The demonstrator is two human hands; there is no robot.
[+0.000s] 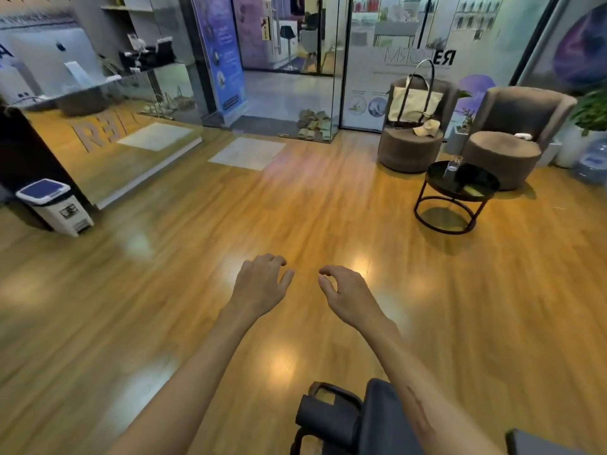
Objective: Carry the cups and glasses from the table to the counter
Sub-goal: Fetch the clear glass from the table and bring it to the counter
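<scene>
Both hands out front over the wooden floor, palms down, empty. Left hand has fingers loosely curled, gripping nothing. Right hand is slack too, thumb and forefinger nearly meeting, nothing between them. Small clear drinking glass stands far ahead and right of the right hand, on the round black metal-frame table, near its back edge. Two brown round armchairs sit just behind that table. White pedal bin with blue lid is well left of the left hand.
</scene>
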